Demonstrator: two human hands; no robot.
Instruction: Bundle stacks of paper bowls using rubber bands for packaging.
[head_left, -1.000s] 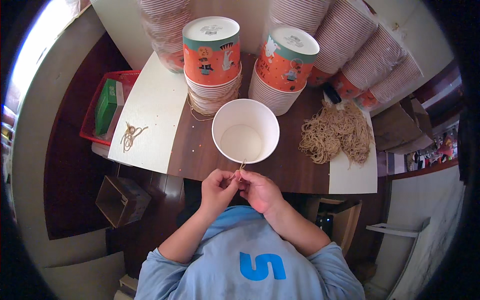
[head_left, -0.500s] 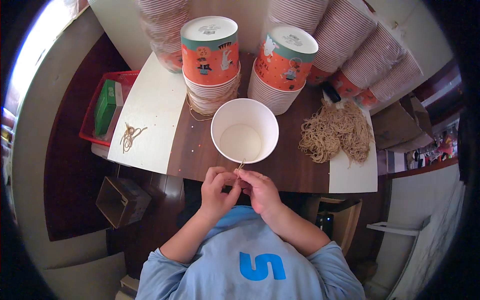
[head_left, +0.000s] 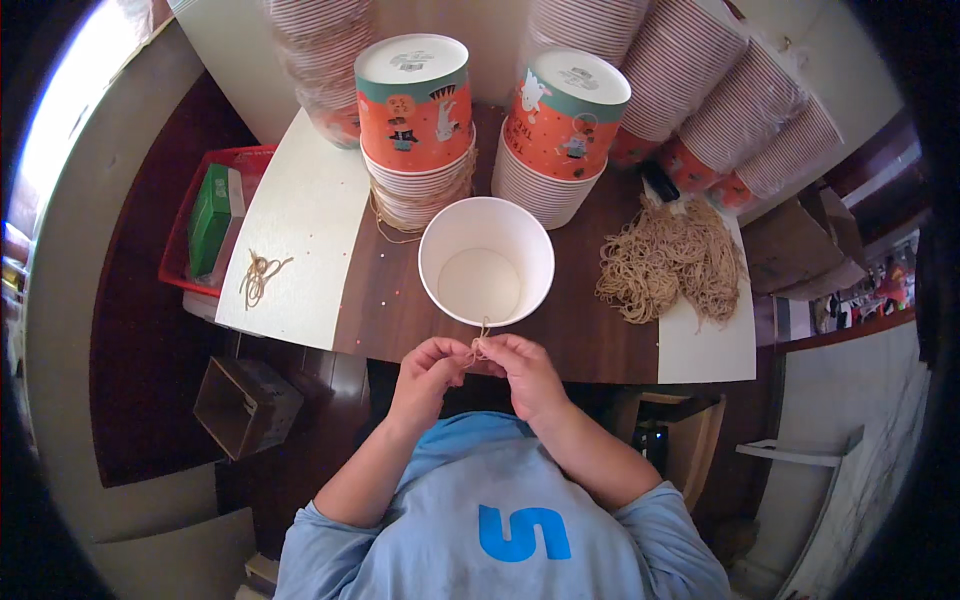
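Here, string (head_left: 481, 338) pinched between left hand (head_left: 425, 368), right hand (head_left: 525, 372), touching cup (head_left: 486, 262) rim.

A single head-worn fisheye view looks steeply down, close above the dark wooden table (head_left: 400, 310) and its near edge.

Upper left of my frame, I see a green rectangular box (head_left: 210, 216) lying inside a red tray (head_left: 176, 262) at the table's left edge. Lower left, on the floor below the table, sits an open brown cardboard box (head_left: 246, 405). At upper centre, two stacks of paper tubs stand upside down, each top tub (head_left: 413, 102) wrapped in an orange printed label with a teal band and small cartoon figures; the second (head_left: 566, 115) stands just right of the first. At the right edge, flattened brown cardboard (head_left: 793, 246) leans beside the table.
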